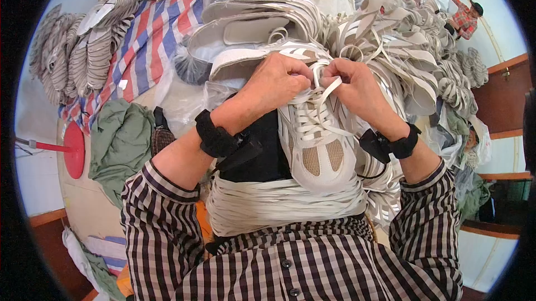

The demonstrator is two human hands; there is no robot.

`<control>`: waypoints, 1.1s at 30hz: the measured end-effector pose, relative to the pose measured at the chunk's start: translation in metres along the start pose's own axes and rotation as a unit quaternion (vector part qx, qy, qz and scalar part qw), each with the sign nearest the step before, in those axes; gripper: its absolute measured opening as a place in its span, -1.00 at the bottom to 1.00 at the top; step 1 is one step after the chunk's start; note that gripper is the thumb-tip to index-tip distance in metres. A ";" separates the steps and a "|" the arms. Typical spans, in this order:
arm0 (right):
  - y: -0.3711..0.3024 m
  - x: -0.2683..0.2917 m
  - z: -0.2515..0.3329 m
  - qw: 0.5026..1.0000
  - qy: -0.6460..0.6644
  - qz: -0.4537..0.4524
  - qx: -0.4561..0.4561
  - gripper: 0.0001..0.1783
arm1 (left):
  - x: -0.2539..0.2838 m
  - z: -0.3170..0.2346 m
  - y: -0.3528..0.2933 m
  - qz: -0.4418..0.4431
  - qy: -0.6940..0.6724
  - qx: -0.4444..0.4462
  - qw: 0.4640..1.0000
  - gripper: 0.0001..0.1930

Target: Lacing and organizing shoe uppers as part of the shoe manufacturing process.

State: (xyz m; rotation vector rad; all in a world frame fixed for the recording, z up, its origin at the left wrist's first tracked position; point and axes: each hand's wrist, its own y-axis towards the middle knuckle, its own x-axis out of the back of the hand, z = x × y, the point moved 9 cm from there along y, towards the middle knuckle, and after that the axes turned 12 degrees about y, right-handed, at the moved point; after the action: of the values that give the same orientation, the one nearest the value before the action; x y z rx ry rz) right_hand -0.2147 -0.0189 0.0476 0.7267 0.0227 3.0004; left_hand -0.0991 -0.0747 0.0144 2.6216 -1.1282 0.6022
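Note:
A white and beige shoe upper (321,150) lies before me with its toe toward my body. White lace (314,119) criss-crosses its front, and a loose end hangs to the right. At the top of the lacing my left hand (282,80) pinches the lace between thumb and finger. Close beside it, my right hand (357,86) also pinches the lace, with a short length sticking out below its fingers. A thick bundle of flat white laces (285,203) lies across my lap, just below the toe.
Stacked shoe uppers (257,27) stand beyond my hands, and a large heap (402,61) lies to the right. Bundled uppers (89,49) sit far left near a striped sheet (151,33). Green cloth (120,144) and a red round base (73,150) are left. Another person (466,19) is far right.

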 end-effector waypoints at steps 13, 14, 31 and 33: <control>-0.002 -0.004 -0.014 0.994 0.085 0.019 -0.067 -0.87 | -0.020 0.001 0.009 0.059 0.035 0.009 0.998 -0.87; -0.002 -0.005 -0.015 0.994 0.088 0.020 -0.069 -0.87 | -0.020 0.001 0.007 0.061 0.036 0.012 0.997 -0.87; -0.002 -0.006 -0.032 0.947 0.271 0.028 -0.170 -0.59 | 0.117 -0.017 -0.154 -0.177 0.493 -0.055 0.850 -0.91; -0.002 -0.008 -0.027 0.954 0.248 0.030 -0.166 -0.56 | 0.160 -0.001 -0.191 -0.247 0.473 -0.029 0.846 -0.93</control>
State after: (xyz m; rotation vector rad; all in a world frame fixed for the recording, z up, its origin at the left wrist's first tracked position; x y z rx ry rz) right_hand -0.2197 -0.0171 0.0197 -0.0634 -0.4742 3.0355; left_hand 0.1395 -0.0470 0.0800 1.9394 -0.1492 1.4401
